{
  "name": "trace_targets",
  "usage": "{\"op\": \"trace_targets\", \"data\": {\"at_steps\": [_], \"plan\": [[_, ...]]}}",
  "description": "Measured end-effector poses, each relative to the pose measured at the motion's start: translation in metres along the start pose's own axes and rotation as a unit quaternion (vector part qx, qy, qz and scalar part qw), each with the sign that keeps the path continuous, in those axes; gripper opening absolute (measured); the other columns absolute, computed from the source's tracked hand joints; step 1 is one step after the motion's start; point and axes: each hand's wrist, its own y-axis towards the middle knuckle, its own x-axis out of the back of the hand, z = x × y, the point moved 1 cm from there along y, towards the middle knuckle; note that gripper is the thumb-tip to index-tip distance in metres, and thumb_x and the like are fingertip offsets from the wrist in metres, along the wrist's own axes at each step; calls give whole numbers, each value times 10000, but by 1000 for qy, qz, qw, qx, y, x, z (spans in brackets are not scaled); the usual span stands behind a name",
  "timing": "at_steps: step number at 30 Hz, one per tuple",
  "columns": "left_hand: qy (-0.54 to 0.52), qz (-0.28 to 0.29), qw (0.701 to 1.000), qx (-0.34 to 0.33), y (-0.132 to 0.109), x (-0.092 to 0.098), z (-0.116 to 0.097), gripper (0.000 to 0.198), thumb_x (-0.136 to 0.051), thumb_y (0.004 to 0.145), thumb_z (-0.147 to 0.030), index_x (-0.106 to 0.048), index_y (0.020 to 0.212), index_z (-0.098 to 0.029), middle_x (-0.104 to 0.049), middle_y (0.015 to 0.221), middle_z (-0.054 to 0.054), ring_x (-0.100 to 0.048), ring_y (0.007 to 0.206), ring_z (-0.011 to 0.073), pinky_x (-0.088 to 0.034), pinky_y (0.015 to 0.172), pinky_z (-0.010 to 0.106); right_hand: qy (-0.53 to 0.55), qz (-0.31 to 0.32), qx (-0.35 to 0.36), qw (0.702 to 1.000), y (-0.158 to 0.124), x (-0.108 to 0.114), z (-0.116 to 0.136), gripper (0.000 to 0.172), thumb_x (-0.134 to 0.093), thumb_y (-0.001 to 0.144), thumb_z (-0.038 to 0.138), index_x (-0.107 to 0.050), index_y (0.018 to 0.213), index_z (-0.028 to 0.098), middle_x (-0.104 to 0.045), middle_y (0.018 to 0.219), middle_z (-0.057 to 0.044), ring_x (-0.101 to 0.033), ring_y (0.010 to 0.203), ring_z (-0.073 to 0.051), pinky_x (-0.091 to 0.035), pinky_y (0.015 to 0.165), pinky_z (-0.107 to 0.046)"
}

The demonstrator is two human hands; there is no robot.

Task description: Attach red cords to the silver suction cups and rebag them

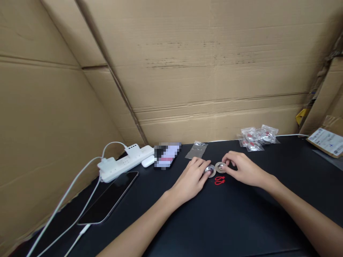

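Observation:
Two small round silvery metal discs lie side by side on the black table. My left hand (191, 178) has its thumb and fingers closed on the edges of the left disc (210, 170). The right disc (220, 167) is pinched at its right side by the thumb and fingertips of my right hand (242, 168). Just below the discs lies a looped red cord (219, 180), touched by neither hand. Behind my left hand is a flat clear plastic bag (197, 150).
Several clear bags with discs and red cords (257, 137) lie at the back right, near a labelled parcel (327, 141). On the left are a white power strip (123, 167) with cables, a dark tablet (109, 198) and a blurred device (167, 155). Cardboard walls (214, 71) surround the table.

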Motion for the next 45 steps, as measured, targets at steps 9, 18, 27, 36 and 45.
{"op": "trace_targets", "data": {"at_steps": [9, 18, 27, 36, 45], "plan": [[-99, -41, 992, 73, 2, 4, -6, 211, -471, 944, -252, -642, 1048, -186, -597, 939, 55, -597, 851, 210, -480, 796, 345, 76, -41, -57, 995, 2, -22, -13, 116, -536, 904, 269, -486, 817, 211, -601, 724, -7, -590, 645, -166, -451, 612, -287], [-246, -60, 950, 186, 4, 3, 9, 226, -501, 924, -346, -596, 804, -180, -579, 601, -18, -558, 526, 144, -391, 540, 250, 370, -58, -126, 919, 10, -27, -10, 290, -637, 836, 439, -558, 880, 165, -660, 673, -21, -609, 510, -141, -433, 477, -244], [-371, -40, 907, 194, 5, -2, -4, 324, -541, 900, -457, -545, 748, -170, -585, 619, -19, -509, 439, 97, -370, 412, 199, 446, -52, -112, 886, 5, -41, 14, 352, -641, 836, 514, -524, 823, 183, -645, 665, 3, -551, 392, -101, -378, 367, -206], [-477, -10, 870, 120, 5, 2, -18, 400, -444, 957, -492, -602, 859, -137, -578, 695, 21, -580, 560, 127, -464, 460, 218, 341, -86, -95, 931, 0, -41, 17, 275, -613, 882, 465, -542, 854, 200, -576, 562, 46, -498, 373, -91, -388, 372, -204], [-457, -8, 881, 121, 3, 2, -16, 253, -532, 938, -366, -632, 947, -133, -619, 666, 21, -598, 550, 138, -500, 519, 257, 356, -61, -81, 929, -1, -38, 23, 263, -590, 905, 454, -577, 892, 191, -612, 613, 24, -554, 410, -102, -442, 418, -217]]}}
